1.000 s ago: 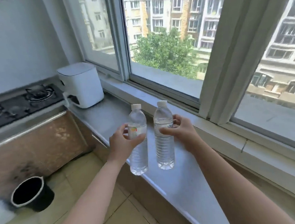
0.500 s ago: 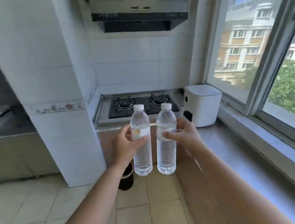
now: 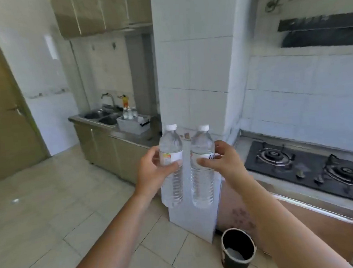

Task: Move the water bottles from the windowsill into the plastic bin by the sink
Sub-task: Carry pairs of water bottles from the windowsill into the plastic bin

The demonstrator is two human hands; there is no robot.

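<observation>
Each hand carries one clear water bottle with a white cap, upright and side by side at chest height. My left hand (image 3: 153, 169) is shut on the left bottle (image 3: 170, 147), which has a label with an orange mark. My right hand (image 3: 224, 161) is shut on the right bottle (image 3: 204, 184). Far ahead on the counter, to the right of the sink (image 3: 100, 116), stands the white plastic bin (image 3: 130, 124); a few bottles (image 3: 129, 112) stand upright in it. The windowsill is out of view.
A white tiled pillar (image 3: 193, 69) stands straight ahead between me and the bin. A gas hob (image 3: 307, 166) lies on the right counter under a range hood (image 3: 321, 31). A black bucket (image 3: 239, 253) sits on the floor by the pillar's foot. A brown door (image 3: 3, 118) is at left.
My view has swung left from the window past the hob to the sink side. Both bottles stay held upright in front of me.
</observation>
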